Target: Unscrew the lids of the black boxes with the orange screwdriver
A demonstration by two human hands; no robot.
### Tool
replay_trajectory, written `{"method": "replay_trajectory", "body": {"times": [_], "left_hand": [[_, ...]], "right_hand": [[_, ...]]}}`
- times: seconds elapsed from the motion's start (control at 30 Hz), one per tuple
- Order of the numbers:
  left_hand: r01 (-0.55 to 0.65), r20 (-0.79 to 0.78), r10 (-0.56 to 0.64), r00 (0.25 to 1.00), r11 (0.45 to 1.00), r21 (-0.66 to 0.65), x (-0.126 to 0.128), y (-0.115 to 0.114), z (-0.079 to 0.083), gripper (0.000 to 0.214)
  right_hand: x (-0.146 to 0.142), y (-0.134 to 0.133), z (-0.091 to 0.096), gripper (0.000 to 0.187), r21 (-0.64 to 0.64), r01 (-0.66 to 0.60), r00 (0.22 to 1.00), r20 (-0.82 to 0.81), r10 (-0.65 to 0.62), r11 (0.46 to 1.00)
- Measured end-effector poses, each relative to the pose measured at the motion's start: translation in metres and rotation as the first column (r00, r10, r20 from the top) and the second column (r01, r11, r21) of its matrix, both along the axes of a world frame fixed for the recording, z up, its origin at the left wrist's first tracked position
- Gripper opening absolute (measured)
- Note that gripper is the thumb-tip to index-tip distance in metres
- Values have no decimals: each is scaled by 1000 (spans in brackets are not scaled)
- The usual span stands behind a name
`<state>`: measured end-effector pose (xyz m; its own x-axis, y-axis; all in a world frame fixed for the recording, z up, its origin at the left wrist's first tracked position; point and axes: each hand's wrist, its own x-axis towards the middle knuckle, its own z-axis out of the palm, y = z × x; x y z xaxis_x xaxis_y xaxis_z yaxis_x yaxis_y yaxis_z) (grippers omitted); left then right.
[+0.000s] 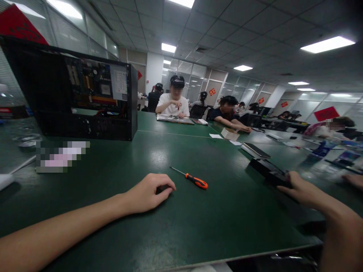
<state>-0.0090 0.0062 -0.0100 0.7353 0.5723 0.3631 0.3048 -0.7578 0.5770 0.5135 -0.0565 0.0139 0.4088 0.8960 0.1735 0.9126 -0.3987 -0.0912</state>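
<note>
My left hand (151, 192) rests on the green table (181, 230), its fingers loosely curled with a gap inside and nothing held. Just to its right lies a screwdriver (196, 181) with an orange and black handle, its metal shaft pointing away and left. At the right, my right hand (302, 187) grips the near end of a long black piece (266, 170), whose kind I cannot make out. Beyond its far end is a flat silver-edged item with a dark top (256, 150); whether they touch is unclear.
An uncovered black computer case (132, 102) stands at the left, inner boards showing. A blurred-out pinkish item (61, 158) and a white object (5, 180) lie near it. Across the table a person in white (172, 104) works over a board. A small open box (229, 133) sits at centre-right.
</note>
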Motion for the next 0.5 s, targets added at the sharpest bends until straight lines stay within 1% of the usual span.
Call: {"method": "replay_trajectory", "body": {"times": [0.07,0.1,0.17,0.2,0.23,0.3,0.37,0.4,0.43,0.47,0.5], "left_hand": [[-27,27,27,999,999,-17,1,-1,2,17],[-41,46,42,998,999,-27,1,-1,3,20],[-66,88,70,994,997,-50,2,-2,5,30],[-76,106,82,991,995,-63,2,-2,6,36],[-83,122,92,988,994,-75,2,-2,6,40],[-97,154,112,982,990,-103,2,-1,8,41],[-112,172,134,976,985,-134,2,1,9,34],[-119,168,145,975,981,-153,2,3,10,31],[-125,153,152,977,977,-173,1,4,10,30],[-129,131,156,979,973,-191,1,5,9,30],[-133,110,158,981,970,-205,0,7,9,30]], "right_hand": [[-49,-2,24,16,-69,-185,979,-100,178,980],[-76,-2,35,16,-65,-290,951,-128,281,955],[-131,-1,53,23,-67,-489,863,-180,471,870],[-157,1,59,25,-75,-574,810,-201,551,816],[-182,4,62,28,-81,-662,739,-232,632,745],[-224,11,60,23,-81,-801,591,-262,763,593],[-256,20,51,20,-84,-892,450,-258,855,445],[-268,24,45,19,-88,-921,390,-255,885,380],[-277,27,38,19,-92,-939,345,-249,905,332],[-285,30,32,20,-94,-948,318,-240,917,304],[-290,32,25,20,-92,-951,309,-229,923,296]]}}
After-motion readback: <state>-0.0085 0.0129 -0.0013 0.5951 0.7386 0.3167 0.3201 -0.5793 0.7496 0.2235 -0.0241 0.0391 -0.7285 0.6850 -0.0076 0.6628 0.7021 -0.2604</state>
